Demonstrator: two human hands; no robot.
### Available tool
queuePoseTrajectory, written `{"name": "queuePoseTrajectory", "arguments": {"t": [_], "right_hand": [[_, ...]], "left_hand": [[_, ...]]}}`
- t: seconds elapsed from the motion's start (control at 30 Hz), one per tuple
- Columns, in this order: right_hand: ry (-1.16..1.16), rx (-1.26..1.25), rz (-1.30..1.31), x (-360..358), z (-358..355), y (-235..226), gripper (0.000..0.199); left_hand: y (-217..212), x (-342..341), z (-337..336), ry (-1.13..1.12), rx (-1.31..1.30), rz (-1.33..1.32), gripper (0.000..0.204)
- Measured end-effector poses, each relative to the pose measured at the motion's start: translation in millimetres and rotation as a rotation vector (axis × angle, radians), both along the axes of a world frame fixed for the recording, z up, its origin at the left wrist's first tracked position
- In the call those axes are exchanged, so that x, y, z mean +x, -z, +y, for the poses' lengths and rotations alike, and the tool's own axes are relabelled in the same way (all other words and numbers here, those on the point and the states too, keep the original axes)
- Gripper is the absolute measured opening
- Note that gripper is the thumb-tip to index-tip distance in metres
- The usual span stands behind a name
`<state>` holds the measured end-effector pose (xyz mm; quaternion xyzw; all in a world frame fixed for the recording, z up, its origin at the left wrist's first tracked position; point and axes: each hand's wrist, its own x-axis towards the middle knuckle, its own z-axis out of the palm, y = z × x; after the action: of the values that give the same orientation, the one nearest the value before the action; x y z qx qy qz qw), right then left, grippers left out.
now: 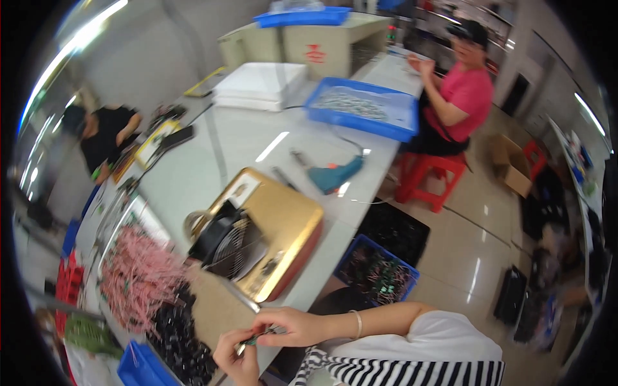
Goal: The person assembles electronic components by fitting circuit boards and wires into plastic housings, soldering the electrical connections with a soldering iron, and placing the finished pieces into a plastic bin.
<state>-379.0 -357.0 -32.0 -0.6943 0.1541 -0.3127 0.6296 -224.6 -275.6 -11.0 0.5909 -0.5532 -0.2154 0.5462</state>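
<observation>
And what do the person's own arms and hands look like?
The left hand and right hand wear no gloves. On the right arm are a thin, pale bangle and a loose white sleeve. Any left sleeve is out of view.

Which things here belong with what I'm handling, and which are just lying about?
Likely part of the work:
Small part, between left hand and right hand
Pink wires, heaped nearby
Black pieces, piled beside the wires

Apparently just lying about:
Teal hand tool
Cardboard box
White stacked boxes
</observation>
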Motion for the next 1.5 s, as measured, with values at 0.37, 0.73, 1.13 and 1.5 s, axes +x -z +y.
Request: {"name": "queuePoseTrajectory", "arguments": {"t": [0.37, 0.73, 1.13, 1.5], "right_hand": [[-0.044, 0.234, -0.022, 3, 2, 12, 0.022], [-0.074, 0.265, 0.073, -14, -2, -2, 0.015], [-0.007, -0.011, 0.176, -21, -8, 3, 0.015], [0.048, -0.197, 0.264, -19, -7, -4, 0.007]], "left_hand": [[-7, -9, -4, -0.001, -0.016, -0.217, 0.032], [21, 4, 8, 0.265, 0.215, 0.677, 0.028], [29, 2, 7, 0.338, 0.301, 0.694, 0.017], [13, 12, 7, 0.235, 0.351, 0.256, 0.012]]}}
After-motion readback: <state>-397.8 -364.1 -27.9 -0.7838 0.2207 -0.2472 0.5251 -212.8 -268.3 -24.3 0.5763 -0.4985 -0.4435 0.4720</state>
